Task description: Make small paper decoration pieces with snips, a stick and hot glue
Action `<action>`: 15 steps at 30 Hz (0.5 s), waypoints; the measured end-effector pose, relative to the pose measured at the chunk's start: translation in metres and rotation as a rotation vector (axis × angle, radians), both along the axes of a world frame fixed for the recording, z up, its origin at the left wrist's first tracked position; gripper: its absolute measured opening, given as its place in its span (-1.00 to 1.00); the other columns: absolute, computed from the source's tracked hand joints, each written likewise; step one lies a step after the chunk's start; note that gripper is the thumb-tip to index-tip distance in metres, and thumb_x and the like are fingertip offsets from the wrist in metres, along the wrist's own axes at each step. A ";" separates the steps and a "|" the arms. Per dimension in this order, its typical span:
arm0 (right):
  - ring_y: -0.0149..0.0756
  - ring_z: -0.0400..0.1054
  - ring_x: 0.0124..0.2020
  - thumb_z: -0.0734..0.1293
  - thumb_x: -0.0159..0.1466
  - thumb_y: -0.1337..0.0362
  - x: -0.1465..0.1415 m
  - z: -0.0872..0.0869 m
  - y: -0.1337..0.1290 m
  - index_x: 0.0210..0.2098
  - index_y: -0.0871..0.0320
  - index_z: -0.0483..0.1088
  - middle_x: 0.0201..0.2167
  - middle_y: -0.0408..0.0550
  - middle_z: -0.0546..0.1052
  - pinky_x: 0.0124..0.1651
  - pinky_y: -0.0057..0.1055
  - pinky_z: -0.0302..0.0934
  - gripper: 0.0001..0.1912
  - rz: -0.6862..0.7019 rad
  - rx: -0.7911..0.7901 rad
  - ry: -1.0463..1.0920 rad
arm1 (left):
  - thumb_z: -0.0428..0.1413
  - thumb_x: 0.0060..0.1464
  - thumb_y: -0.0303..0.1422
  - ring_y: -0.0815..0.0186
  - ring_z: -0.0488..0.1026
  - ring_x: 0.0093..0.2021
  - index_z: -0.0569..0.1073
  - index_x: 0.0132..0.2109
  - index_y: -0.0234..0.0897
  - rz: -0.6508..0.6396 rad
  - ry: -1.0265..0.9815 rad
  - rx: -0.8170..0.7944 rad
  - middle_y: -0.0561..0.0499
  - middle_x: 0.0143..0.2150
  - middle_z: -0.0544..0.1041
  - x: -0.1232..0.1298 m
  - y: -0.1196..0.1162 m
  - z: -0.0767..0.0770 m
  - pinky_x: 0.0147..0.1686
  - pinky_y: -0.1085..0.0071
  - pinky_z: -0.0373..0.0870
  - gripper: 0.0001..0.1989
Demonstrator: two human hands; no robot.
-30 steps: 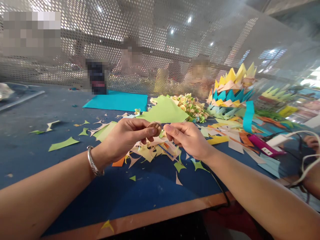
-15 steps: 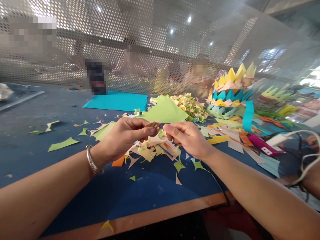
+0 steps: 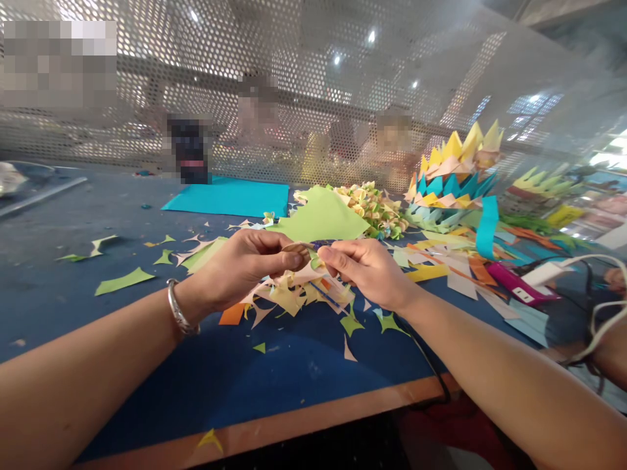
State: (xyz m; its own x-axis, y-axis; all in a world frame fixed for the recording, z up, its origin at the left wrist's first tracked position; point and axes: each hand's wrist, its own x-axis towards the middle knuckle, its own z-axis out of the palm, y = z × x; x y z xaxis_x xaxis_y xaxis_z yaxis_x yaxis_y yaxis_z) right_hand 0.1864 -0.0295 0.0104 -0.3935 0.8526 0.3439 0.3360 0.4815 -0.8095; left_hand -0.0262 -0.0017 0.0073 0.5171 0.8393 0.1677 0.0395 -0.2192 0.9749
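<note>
My left hand (image 3: 259, 264) is closed, its thumb and fingers pinching a small rounded tan paper piece (image 3: 296, 248) that sticks out toward the right. Facing it, my right hand (image 3: 365, 267) is closed in a pinch as well. A thin dark thing (image 3: 321, 242) shows just at the right fingertips, too small and covered to name. Below both hands lies a loose heap of pale yellow and pink paper scraps (image 3: 289, 297). Behind them a large light green paper sheet (image 3: 321, 219) leans on a pile of small folded paper pieces (image 3: 375, 205).
A blue paper sheet (image 3: 230, 198) lies at the back. Stacked zigzag paper crowns (image 3: 453, 173) stand at the right, near paper strips and a magenta power strip (image 3: 522, 287) with a white plug and cables. Perforated metal panel (image 3: 304, 85) rises behind the table.
The fingertips of my two hands have drawn slightly apart, the right hand shifting a little to the right. The tan paper piece stays in my left hand.
</note>
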 end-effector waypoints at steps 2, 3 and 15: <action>-0.52 -0.08 -0.65 0.25 0.33 -0.04 0.000 0.001 0.000 -0.63 0.14 0.21 -0.70 -0.32 0.04 -0.55 -0.45 -0.11 -0.49 -0.013 0.007 -0.030 | 0.24 0.03 -0.34 0.42 0.25 -0.48 0.53 -0.47 -0.30 -0.017 0.005 0.003 0.08 -0.51 0.40 -0.001 0.001 0.000 -0.44 0.46 0.21 -0.83; -0.52 -0.06 -0.65 0.25 0.33 -0.03 0.000 0.001 -0.001 -0.62 0.14 0.21 -0.69 -0.32 0.04 -0.55 -0.44 -0.11 -0.49 -0.019 0.013 -0.047 | 0.24 0.03 -0.34 0.43 0.25 -0.48 0.53 -0.47 -0.30 -0.024 0.009 0.005 0.09 -0.52 0.40 -0.001 0.001 0.000 -0.45 0.46 0.21 -0.83; -0.49 -0.02 -0.62 0.24 0.33 -0.05 0.003 0.000 0.001 -0.60 0.15 0.24 -0.65 -0.26 0.13 -0.53 -0.43 -0.11 -0.49 -0.013 0.056 -0.165 | 0.24 -0.01 -0.35 0.39 0.36 -0.43 0.57 -0.45 -0.28 -0.067 0.083 -0.010 0.05 -0.48 0.48 -0.005 0.003 0.004 -0.39 0.45 0.32 -0.89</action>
